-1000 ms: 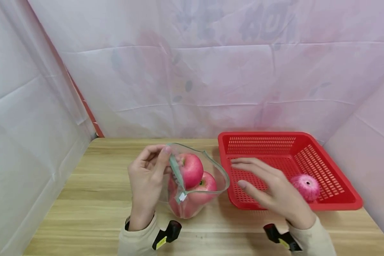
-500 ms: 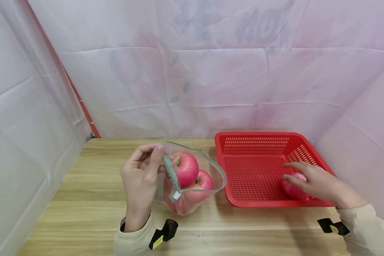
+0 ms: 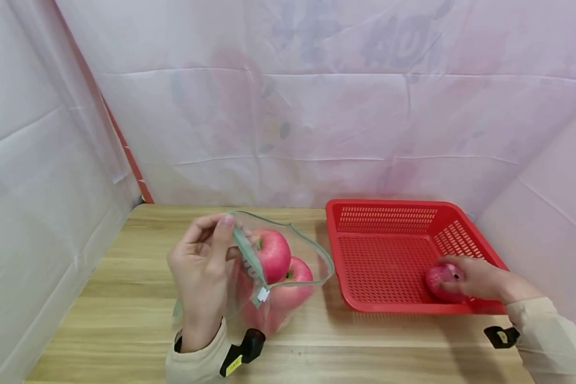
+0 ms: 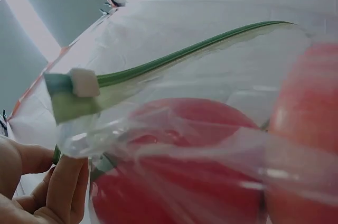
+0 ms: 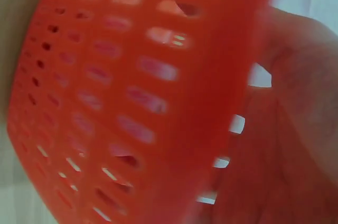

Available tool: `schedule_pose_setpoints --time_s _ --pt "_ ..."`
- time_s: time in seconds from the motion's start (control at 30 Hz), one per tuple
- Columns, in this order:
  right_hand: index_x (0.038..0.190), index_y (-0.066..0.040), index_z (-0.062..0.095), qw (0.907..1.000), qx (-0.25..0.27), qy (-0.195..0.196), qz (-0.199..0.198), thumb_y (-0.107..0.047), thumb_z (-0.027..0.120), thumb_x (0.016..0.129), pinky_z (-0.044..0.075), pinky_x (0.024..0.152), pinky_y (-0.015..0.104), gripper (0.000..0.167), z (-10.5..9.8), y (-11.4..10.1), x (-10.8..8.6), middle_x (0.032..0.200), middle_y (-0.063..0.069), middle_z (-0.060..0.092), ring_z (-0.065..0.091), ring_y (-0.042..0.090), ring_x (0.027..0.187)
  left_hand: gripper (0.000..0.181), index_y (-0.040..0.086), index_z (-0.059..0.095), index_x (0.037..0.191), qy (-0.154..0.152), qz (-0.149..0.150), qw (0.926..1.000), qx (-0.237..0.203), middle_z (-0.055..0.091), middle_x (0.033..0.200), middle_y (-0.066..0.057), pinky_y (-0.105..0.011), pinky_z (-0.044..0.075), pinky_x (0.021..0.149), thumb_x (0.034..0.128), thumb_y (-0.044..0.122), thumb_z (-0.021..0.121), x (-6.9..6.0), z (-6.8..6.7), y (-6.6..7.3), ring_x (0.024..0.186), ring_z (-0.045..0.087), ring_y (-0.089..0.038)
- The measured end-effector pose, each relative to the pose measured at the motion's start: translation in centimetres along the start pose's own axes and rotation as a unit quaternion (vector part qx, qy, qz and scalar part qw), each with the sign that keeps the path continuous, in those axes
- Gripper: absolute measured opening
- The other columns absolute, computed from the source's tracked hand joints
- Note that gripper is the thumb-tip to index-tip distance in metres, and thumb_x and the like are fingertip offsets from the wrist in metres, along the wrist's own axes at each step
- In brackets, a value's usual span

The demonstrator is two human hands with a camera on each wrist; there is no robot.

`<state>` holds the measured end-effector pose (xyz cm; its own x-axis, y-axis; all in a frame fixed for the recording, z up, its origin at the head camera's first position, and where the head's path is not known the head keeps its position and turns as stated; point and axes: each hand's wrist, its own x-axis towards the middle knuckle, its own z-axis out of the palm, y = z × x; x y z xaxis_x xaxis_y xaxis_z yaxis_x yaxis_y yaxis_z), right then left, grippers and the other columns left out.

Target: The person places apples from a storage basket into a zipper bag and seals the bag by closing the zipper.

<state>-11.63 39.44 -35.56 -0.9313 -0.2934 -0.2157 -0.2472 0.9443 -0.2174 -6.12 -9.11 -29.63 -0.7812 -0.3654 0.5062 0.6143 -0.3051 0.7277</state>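
My left hand (image 3: 199,266) pinches the rim of a clear zip bag (image 3: 249,253) between thumb and fingers. Its green-edged mouth gapes open, with a white slider (image 3: 263,294) at the near corner. Inside, one red apple (image 3: 274,256) sits in front of another apple (image 3: 297,274); more red shows through the plastic below. My right hand (image 3: 482,277) reaches into the red basket (image 3: 389,308) and grips a streaked pink apple (image 3: 434,280) at its near right corner. In the right wrist view, the basket's slotted wall (image 5: 105,97) hides most of that apple, beside the hand (image 5: 306,108).
The basket stands on the wooden table (image 3: 125,298), just right of the bag. White sheeting (image 3: 317,117) with faint pink prints hangs behind the table, with more at both sides.
My right hand has moved right from above the basket, down onto the pink apple, and now grips it. The left hand, still pinching the bag's rim, has shifted slightly left, tilting the bag's mouth.
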Motion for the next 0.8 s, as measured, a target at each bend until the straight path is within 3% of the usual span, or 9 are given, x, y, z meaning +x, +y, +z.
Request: schedule_pose_setpoints --time_s 0.23,0.53,0.8 --pt "0.123 0.009 0.060 0.9996 -0.012 -0.003 -0.025 -0.019 0.087 0.076 0.052 0.070 0.036 0.061 1.1 0.7 0.9 0.094 0.009 0.066 0.059 0.023 0.083 0.006 -0.009 0.067 0.098 0.001 0.002 1.0000 -0.001 0.071 0.080 -0.012 -0.028 0.062 0.056 0.0968 -0.003 0.065 0.0 0.0 0.2 0.066 0.073 -0.018" --pt "0.124 0.004 0.061 0.9998 0.005 -0.012 -0.018 -0.017 0.088 0.075 0.054 0.073 0.042 0.060 1.4 0.6 1.0 0.097 0.011 0.067 0.062 0.029 0.088 0.006 -0.008 0.067 0.098 -0.002 0.006 1.0000 0.008 0.072 0.079 -0.011 -0.025 0.061 0.055 0.0966 -0.003 0.065 0.1 0.1 0.2 0.066 0.074 -0.018" --pt "0.119 -0.001 0.064 0.9973 -0.029 0.048 -0.046 -0.020 0.091 0.070 0.054 0.069 0.034 0.059 0.9 0.3 0.4 0.102 0.013 0.066 0.063 0.022 0.086 0.006 -0.007 0.068 0.098 0.003 0.001 0.9999 0.016 0.072 0.079 -0.010 -0.024 0.061 0.055 0.0963 -0.001 0.066 0.0 0.1 0.3 0.066 0.073 -0.017"
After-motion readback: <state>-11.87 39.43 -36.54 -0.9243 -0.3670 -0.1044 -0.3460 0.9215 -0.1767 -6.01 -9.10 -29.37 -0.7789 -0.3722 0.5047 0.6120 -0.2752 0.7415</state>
